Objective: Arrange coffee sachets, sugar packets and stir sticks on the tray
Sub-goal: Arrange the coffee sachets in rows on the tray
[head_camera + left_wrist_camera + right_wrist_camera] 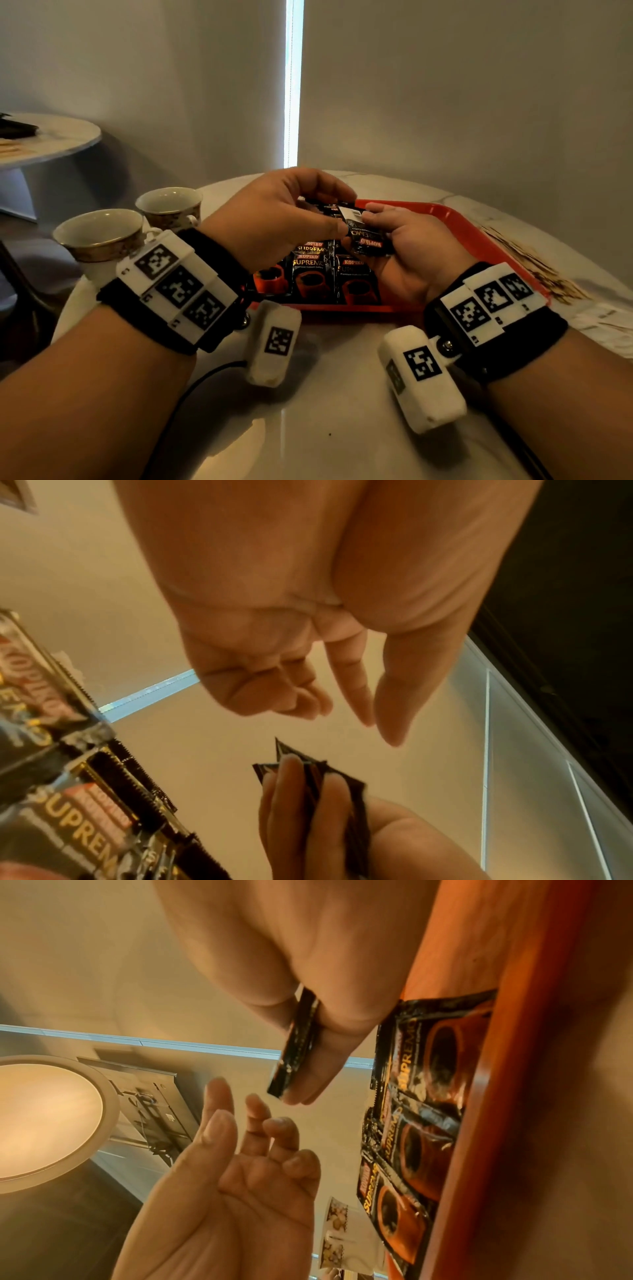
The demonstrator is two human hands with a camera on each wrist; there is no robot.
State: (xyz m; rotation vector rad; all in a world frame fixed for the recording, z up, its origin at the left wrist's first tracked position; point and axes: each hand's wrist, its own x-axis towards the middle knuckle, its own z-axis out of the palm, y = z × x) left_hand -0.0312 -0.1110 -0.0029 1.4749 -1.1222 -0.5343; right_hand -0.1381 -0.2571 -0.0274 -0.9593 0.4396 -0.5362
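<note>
At the far left a second round table (51,144) stands apart, with a dark thing on it too small to tell. Nearer, on the left edge of the marble table (325,411), two gold-rimmed cups (99,233) stand side by side, just left of the red tray (455,222). The left hand (274,216) hovers over the tray's left half, its grip loosely spread: in the wrist views the fingers (219,1123) are relaxed and apart, thumb and forefinger reaching toward the sachets in the other hand, holding nothing. Beneath both hands, a row of black coffee sachets (308,274) lies flat on the tray floor along its near rim, overlapping one another. The right hand (407,253), palm up over the tray's middle, has its grip pinched on a small stack of coffee sachets (366,240), thumb on top and fingers (291,791) beneath. To the right of the tray, on the table, lie pale stir sticks (534,267) and white sugar packets (603,322).
</note>
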